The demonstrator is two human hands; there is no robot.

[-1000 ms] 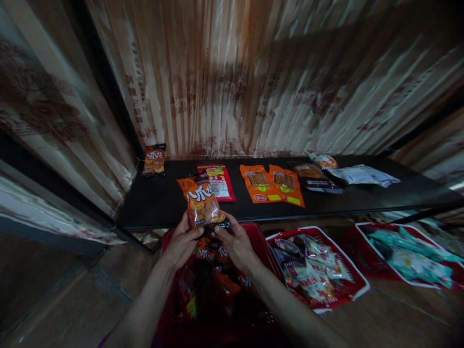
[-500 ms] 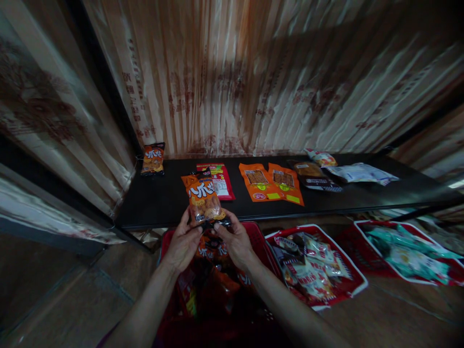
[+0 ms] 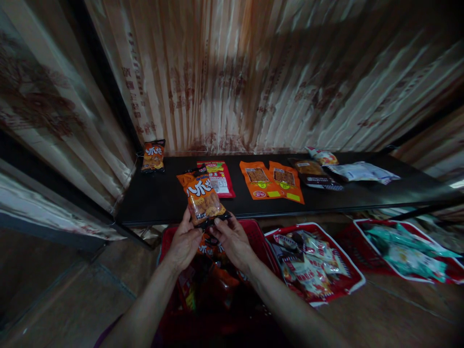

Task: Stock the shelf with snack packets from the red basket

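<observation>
An orange and black snack bag (image 3: 203, 197) is held between my two hands, over the front edge of the black shelf (image 3: 174, 210). My left hand (image 3: 184, 240) is closed on its lower left edge. My right hand (image 3: 232, 238) pinches the bottom seam on the right. Behind the held bag, a red snack packet (image 3: 222, 181) lies flat on the shelf, partly covered from view. Below my hands stands a red basket (image 3: 257, 232) with several orange and dark snack bags (image 3: 217, 285) in it.
At the shelf's left end a matching orange bag (image 3: 153, 156) leans upright. Orange packets (image 3: 259, 181), a brown packet (image 3: 313, 174) and a white packet (image 3: 364, 171) lie farther right. Two more baskets, one of white-red bags (image 3: 308, 266) and one of green bags (image 3: 409, 256), stand on the floor.
The bag in my hands has tilted, its top leaning farther left. My right fingers have shifted slightly along its bottom edge. The view has moved a little.
</observation>
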